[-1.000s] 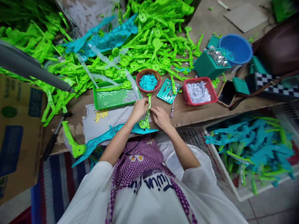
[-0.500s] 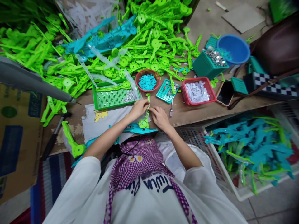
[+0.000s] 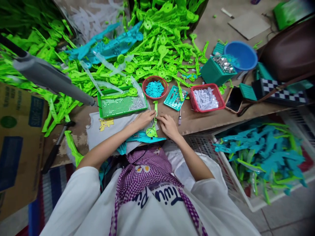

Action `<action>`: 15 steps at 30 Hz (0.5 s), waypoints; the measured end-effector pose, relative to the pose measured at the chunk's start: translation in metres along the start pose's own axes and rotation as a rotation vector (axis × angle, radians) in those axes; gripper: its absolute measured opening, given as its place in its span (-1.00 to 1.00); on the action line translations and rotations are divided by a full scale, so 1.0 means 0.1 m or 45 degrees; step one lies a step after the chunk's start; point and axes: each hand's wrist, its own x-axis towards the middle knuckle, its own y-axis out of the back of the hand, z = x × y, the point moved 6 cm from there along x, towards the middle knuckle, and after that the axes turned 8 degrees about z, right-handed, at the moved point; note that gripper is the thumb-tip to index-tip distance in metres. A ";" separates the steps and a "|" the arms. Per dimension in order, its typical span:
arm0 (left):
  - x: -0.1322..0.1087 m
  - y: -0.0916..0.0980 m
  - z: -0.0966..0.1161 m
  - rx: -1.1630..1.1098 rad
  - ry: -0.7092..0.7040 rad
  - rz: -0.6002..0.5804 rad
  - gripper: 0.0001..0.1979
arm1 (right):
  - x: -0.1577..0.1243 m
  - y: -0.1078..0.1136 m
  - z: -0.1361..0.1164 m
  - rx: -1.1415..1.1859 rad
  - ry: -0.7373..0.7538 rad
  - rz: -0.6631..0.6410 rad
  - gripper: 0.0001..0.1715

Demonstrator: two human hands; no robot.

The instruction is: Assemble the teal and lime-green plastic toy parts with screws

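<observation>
A left hand [image 3: 145, 118] and right hand [image 3: 169, 126], fingers half-curled, flank a lime-green part [image 3: 151, 131], their grip unclear. Work on it appears unfinished; loose green pieces [image 3: 162, 50] lie heaped beyond both hands.

Dark lettering reading "Twin Pin", partly covered, runs upside down across a white shirt [image 3: 157, 219]. Print on a cardboard box [image 3: 11, 124] is too blurred to read.
</observation>
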 end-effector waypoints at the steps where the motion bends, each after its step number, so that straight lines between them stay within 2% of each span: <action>1: 0.00 0.00 -0.01 -0.005 -0.015 -0.002 -0.55 | 0.00 0.02 0.02 0.092 -0.021 0.022 -0.58; 5: -0.01 0.00 -0.05 -0.007 -0.012 -0.001 -0.54 | 0.01 0.06 0.09 0.349 -0.093 0.080 -0.61; 11: -0.02 -0.04 -0.06 0.012 -0.050 0.050 -0.56 | 0.02 0.02 0.03 0.083 -0.027 0.002 -0.56; 15: -0.02 -0.06 -0.09 -0.015 -0.068 0.090 -0.57 | 0.04 0.01 0.03 0.157 -0.052 -0.002 -0.57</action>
